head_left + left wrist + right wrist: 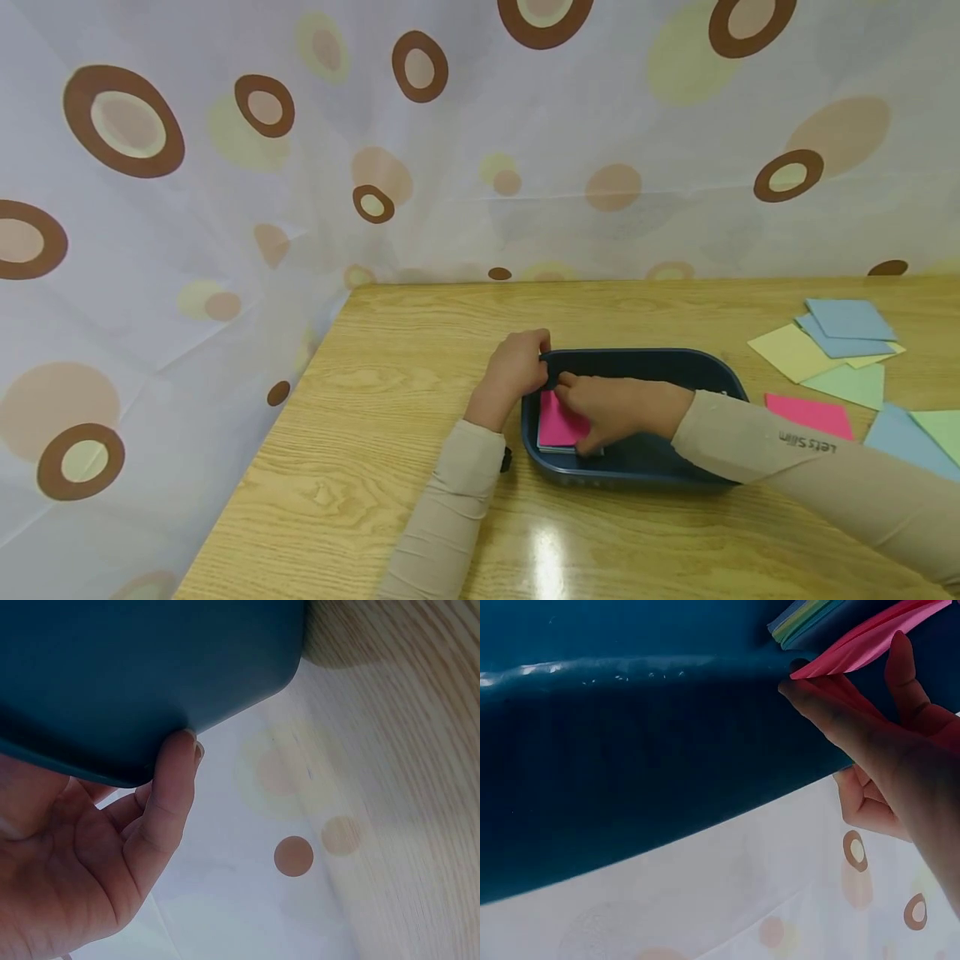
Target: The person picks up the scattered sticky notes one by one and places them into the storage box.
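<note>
A dark blue plastic basin (645,363) stands on the wooden table. At its far left corner my left hand (513,371) grips the rim, and the left wrist view has those fingers (171,795) curled against the outer wall. Inside, at the left end, my right hand (615,408) pinches a folded pink square (558,421) by its edge. Blue, green and yellow folded squares (806,622) lie stacked next to the pink one in the right wrist view. Whether the squares are paper or thin cloth is unclear.
To the right of the basin lie loose squares: blue (851,319), yellow (795,352), green (851,386) and another pink one (810,415). The right forearm crosses in front of some of them. A curtain (480,125) with printed circles hangs behind the table.
</note>
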A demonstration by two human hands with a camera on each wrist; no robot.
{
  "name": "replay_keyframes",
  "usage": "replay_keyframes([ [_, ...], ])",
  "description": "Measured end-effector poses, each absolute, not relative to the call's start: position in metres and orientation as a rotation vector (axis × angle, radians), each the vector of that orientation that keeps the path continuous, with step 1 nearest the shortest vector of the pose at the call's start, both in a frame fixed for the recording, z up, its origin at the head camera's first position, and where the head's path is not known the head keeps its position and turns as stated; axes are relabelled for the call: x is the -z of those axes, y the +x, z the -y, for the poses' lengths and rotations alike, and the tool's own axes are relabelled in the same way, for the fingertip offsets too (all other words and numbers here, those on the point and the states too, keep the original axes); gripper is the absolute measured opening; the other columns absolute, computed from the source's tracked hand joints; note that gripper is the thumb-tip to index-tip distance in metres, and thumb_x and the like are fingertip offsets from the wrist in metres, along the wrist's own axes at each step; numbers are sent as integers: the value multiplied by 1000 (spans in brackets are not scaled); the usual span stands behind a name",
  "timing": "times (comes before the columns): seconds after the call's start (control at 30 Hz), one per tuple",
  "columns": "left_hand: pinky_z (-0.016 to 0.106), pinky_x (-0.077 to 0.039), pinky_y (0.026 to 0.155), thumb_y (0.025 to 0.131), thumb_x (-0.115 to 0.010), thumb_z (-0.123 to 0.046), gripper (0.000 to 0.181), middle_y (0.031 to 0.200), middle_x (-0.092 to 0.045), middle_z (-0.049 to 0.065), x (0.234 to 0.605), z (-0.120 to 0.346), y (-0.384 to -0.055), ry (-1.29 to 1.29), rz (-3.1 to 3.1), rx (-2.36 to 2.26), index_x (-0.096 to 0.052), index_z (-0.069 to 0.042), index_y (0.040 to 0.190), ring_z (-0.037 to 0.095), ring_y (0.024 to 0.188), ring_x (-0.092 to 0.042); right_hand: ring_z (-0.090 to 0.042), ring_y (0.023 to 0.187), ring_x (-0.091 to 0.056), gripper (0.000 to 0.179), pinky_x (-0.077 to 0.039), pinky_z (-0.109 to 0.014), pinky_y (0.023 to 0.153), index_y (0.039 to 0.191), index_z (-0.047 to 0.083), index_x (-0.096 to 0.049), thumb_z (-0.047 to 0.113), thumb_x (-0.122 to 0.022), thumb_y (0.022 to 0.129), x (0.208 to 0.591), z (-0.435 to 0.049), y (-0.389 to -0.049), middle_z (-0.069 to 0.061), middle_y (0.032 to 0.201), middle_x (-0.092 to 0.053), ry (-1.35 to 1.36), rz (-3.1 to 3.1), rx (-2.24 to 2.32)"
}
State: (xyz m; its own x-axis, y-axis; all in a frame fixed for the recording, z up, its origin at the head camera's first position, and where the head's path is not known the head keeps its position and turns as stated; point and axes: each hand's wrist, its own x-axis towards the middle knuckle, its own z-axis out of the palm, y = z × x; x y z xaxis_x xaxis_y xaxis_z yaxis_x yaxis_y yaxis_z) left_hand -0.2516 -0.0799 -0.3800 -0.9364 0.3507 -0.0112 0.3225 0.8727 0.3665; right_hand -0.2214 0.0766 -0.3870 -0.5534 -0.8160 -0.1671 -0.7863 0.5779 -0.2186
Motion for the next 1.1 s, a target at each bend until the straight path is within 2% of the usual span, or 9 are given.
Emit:
replay_keyframes([
  [0.47, 23, -34, 48, 86, -61, -1, 14, 74, -53, 4, 380, 80, -250, 547, -2974, -575, -60, -7, 98, 14, 57, -43, -23, 86, -55, 64, -50, -37, 82, 117, -11, -55, 26, -82, 73, 393, -74, -220, -15, 106, -54, -1341, -2564, 141],
  [0.63, 23, -32, 48, 86, -60, 0, 13, 74, -53, 3, 379, 80, -249, 555, -2974, -581, -60, -7, 98, 13, 56, -42, -22, 84, -53, 64, -50, -37, 81, 117, -11, -56, 25, -83, 72, 393, -74, -218, -13, 101, -53, -1331, -2565, 137],
  [0.9, 23, -32, 49, 86, -61, 0, 16, 75, -53, 3, 380, 79, -249, 539, -2977, -567, -60, -8, 100, 13, 55, -41, -22, 87, -51, 67, -49, -34, 77, 120, -12, -55, 26, -83, 73, 393, -73, -216, -14, 105, -52, -1335, -2583, 141],
  [1.1, 24, -36, 51, 86, -60, 0, 18, 81, -58, 5, 381, 80, -250, 532, -2964, -574, -61, -7, 102, 14, 58, -44, -25, 92, -52, 69, -48, -36, 83, 123, -11, -54, 27, -84, 72, 396, -70, -214, -16, 110, -53, -1297, -2608, 122],
])
